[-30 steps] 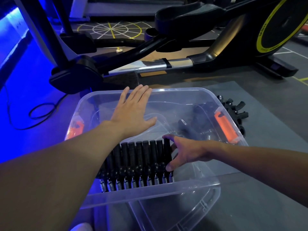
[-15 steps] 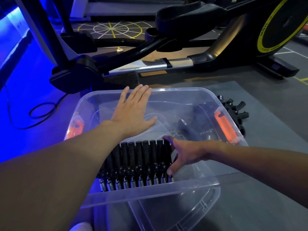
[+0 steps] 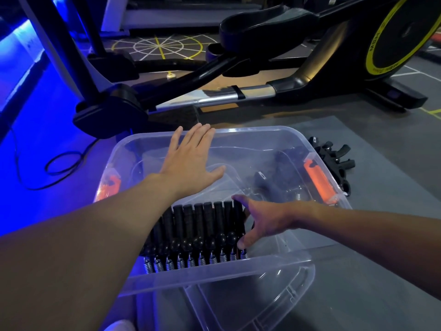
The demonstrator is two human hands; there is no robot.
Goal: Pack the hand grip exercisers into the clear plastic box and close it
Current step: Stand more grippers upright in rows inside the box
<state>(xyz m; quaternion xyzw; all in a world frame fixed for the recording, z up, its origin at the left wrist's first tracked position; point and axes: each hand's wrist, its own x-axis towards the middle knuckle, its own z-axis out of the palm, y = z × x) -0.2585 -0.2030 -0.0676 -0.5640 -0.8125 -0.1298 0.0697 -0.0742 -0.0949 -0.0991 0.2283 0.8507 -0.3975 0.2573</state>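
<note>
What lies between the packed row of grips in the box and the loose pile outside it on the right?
In the head view, right of the packed row: the right hand, a few loose grips inside, then the box wall with its orange latch before the loose pile.

"MBH" on the elliptical's yellow-ringed flywheel (image 3: 403,32)

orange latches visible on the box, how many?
2. One orange latch on the clear box's left end wall, one orange latch on the right end wall. Any others would be hidden.
</note>
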